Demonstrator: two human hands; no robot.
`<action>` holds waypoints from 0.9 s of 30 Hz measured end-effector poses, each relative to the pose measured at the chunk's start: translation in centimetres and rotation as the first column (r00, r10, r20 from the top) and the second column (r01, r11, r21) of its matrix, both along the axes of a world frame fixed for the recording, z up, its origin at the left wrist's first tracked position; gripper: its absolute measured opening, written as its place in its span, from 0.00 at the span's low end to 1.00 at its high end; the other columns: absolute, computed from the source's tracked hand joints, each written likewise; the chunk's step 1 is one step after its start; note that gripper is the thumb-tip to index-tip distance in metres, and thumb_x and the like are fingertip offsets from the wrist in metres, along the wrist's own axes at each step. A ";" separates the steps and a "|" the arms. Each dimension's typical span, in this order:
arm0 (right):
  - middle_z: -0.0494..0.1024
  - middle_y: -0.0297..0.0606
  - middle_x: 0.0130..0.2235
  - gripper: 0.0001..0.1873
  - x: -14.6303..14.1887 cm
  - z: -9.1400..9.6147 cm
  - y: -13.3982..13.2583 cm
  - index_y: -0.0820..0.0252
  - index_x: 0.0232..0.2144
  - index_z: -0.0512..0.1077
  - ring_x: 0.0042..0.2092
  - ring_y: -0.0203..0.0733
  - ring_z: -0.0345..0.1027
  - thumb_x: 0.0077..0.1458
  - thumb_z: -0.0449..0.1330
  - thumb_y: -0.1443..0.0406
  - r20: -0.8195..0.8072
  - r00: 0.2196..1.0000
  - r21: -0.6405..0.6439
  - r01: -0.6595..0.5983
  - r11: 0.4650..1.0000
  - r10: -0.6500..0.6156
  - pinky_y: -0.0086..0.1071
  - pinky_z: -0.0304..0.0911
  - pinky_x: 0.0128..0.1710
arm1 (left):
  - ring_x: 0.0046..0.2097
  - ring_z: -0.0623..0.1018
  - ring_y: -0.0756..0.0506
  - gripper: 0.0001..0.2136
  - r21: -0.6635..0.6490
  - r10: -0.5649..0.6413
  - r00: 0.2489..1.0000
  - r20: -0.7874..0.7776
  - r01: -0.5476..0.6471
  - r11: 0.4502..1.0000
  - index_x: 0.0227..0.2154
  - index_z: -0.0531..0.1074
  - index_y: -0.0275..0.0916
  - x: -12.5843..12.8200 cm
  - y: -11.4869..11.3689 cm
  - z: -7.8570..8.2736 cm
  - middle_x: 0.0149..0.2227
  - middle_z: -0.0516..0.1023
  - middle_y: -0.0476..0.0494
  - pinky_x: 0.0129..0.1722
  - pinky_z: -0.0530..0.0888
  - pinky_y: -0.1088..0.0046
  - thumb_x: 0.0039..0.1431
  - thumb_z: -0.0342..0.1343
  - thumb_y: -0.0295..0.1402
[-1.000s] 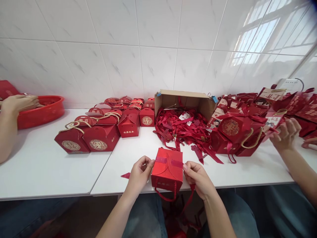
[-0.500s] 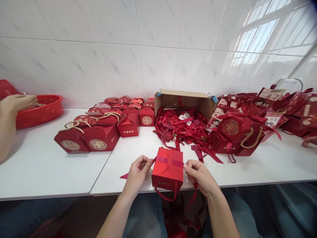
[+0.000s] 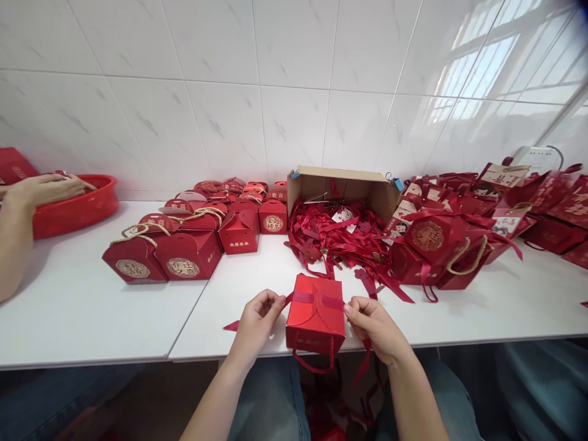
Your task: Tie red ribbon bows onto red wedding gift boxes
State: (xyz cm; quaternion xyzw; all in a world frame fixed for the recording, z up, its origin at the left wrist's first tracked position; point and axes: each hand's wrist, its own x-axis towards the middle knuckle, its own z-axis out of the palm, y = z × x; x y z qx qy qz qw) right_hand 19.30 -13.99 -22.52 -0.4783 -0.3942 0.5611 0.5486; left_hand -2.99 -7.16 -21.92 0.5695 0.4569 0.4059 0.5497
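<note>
A small red gift box point(image 3: 316, 321) with a folded petal top sits at the table's front edge, a red rope handle point(image 3: 313, 369) drooping from its front. A dark red ribbon point(image 3: 331, 302) runs through slots across its top and out at both sides. On the left side, my left hand point(image 3: 258, 321) pinches the ribbon between thumb and finger, and its pointed tail point(image 3: 231, 326) sticks out past the hand. My right hand point(image 3: 374, 324) pinches the ribbon's other side close to the box, with the loose end hanging over the table edge.
Behind the box, a cardboard carton point(image 3: 342, 176) spills a heap of red ribbons point(image 3: 331, 236). Several red gift boxes point(image 3: 186, 257) stand to the left; tied boxes point(image 3: 427, 239) crowd the right. Far left, another person's hand point(image 3: 48, 190) reaches into a red basin point(image 3: 78, 214).
The box has shifted slightly to the right between my hands, which keep their pinch on the ribbon. The other person's hand has moved over the basin; the hand at far right is gone.
</note>
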 end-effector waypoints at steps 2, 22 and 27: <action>0.51 0.21 0.14 0.28 0.0 0.0 -0.1 0.58 0.17 0.54 0.17 0.25 0.40 0.43 0.66 0.48 0.024 1.000 0.000 -0.003 1.000 0.003 0.25 0.34 0.18 | 0.21 0.57 0.55 0.20 0.004 0.003 1.000 0.007 -0.003 1.000 0.24 0.64 0.38 0.1 -0.1 0.0 0.19 0.61 0.56 0.19 0.54 0.80 0.51 0.57 0.51; 0.52 0.23 0.15 0.26 -0.1 1.0 -0.2 0.59 0.17 0.59 0.19 0.27 0.42 0.44 0.65 0.48 0.154 0.987 -0.014 0.056 0.998 -0.053 0.26 0.37 0.20 | 0.24 0.66 0.51 0.15 0.108 0.085 0.996 0.010 -0.085 0.991 0.33 0.71 0.39 0.5 0.0 0.9 0.24 0.68 0.51 0.23 0.62 0.77 0.50 0.59 0.46; 0.74 0.38 0.35 0.20 0.0 1.5 -1.2 0.59 0.31 0.73 0.34 0.39 0.65 0.44 0.66 0.49 0.258 0.893 0.140 0.342 0.929 -0.368 0.30 0.60 0.33 | 0.47 0.71 0.42 0.10 0.469 0.395 0.915 -0.082 -0.314 0.825 0.30 0.73 0.41 -1.1 -1.0 1.0 0.42 0.71 0.42 0.41 0.68 0.70 0.53 0.58 0.42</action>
